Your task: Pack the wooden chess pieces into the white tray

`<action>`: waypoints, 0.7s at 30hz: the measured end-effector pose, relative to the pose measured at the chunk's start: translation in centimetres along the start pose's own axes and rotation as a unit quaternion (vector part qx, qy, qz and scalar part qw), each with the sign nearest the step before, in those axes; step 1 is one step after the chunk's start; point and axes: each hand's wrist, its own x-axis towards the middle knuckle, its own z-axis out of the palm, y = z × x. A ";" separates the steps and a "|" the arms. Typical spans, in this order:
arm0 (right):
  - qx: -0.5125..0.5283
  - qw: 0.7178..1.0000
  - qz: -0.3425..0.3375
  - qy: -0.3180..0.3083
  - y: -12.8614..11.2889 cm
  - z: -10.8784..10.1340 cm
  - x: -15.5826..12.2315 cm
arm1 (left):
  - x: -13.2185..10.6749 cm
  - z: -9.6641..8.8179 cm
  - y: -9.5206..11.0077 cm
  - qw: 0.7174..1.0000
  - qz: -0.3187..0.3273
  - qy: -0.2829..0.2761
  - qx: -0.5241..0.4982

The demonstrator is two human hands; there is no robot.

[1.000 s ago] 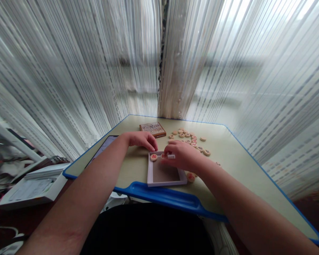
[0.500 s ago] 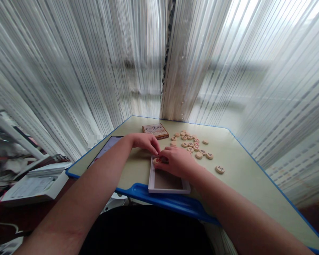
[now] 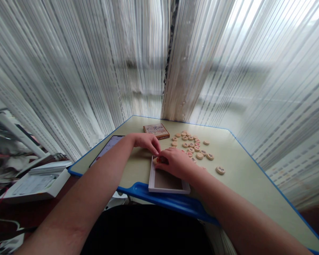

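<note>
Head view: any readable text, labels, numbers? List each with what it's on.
Nothing legible.
Loose round pieces: red and black characters, too small to read.
Brown box: printed top, blurred.
Phone screen: blurred.
Piece in white tray: red mark, partly hidden by right hand.

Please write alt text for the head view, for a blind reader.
The left hand and right hand meet at the far corner of a white box, the right touching a round wooden piece inside. More pieces lie scattered on the table.
</note>
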 end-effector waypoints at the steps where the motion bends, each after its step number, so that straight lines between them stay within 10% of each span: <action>1: 0.006 1.000 -0.005 0.003 0.0 0.1 0.0 | 0.0 0.0 -0.1 1.000 -0.001 0.001 0.001; 21: 0.041 0.997 0.046 0.038 -0.5 0.4 0.2 | 0.0 -0.2 -0.6 1.000 0.005 0.018 -0.024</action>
